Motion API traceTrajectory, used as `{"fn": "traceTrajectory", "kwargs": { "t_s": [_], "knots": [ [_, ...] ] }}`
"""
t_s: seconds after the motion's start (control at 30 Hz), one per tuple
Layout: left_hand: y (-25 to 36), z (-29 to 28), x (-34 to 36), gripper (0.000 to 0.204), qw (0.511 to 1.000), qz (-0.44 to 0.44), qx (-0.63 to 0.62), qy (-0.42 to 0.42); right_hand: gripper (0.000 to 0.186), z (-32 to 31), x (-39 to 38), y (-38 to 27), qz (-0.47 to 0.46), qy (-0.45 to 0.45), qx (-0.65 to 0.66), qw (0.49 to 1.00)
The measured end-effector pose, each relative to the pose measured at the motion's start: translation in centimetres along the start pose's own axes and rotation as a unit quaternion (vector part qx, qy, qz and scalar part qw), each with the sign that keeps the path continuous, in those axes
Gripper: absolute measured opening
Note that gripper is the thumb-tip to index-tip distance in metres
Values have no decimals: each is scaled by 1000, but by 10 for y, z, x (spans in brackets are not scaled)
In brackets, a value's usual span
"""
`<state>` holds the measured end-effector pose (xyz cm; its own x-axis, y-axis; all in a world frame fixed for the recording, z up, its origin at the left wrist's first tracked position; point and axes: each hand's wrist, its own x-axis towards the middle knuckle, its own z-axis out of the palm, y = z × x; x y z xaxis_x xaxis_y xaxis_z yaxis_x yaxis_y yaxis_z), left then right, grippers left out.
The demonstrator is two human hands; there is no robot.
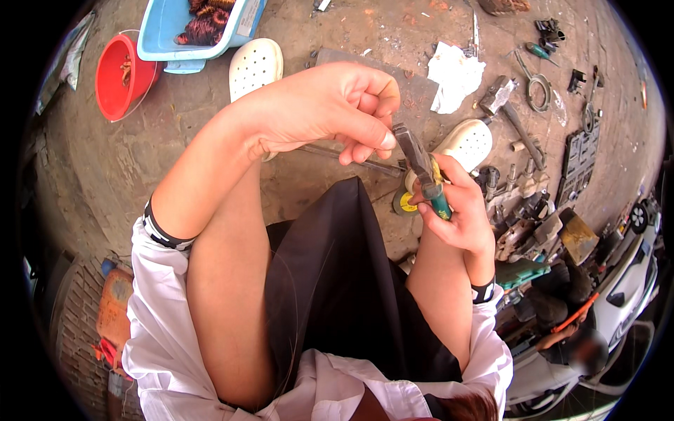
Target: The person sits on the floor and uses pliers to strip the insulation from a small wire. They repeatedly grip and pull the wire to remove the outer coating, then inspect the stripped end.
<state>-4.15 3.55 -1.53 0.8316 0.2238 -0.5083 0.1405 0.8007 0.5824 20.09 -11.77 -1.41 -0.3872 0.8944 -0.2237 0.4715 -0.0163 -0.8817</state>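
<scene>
My right hand (460, 210) is closed around the green handles of a pair of dark metal pliers (415, 156). The jaws tilt up and to the left, reaching the fingertips of my left hand. Thumb and fingers of that left hand (340, 105) are pinched together right by the jaw tip; whatever they hold, if anything, is too small to make out. Below the jaws, beside my right knee, sits a small round thing with a yellow label (405, 203). A metal rod (358, 161) lies on the ground under my left hand.
A light blue tub (156, 35) with copper-coloured wire coils and a red bucket (105, 78) stand at the far left. White cloth (453, 74), a hammer (516, 119) and a black tool case (579, 165) lie to the right. Another person (554, 309) works near a car (635, 277).
</scene>
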Motion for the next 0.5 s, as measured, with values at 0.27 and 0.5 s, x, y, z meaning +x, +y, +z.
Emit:
{"fn": "traceTrajectory", "kwargs": {
  "t_s": [0.27,0.5],
  "knots": [
    [-3,-9,2,20,999,-16,11,-35,17,2,0,-2,17,-20,23,999],
    [-2,7,6,21,996,31,33,80,16,15,5,-10,54,92,-31,994]
  ]
}}
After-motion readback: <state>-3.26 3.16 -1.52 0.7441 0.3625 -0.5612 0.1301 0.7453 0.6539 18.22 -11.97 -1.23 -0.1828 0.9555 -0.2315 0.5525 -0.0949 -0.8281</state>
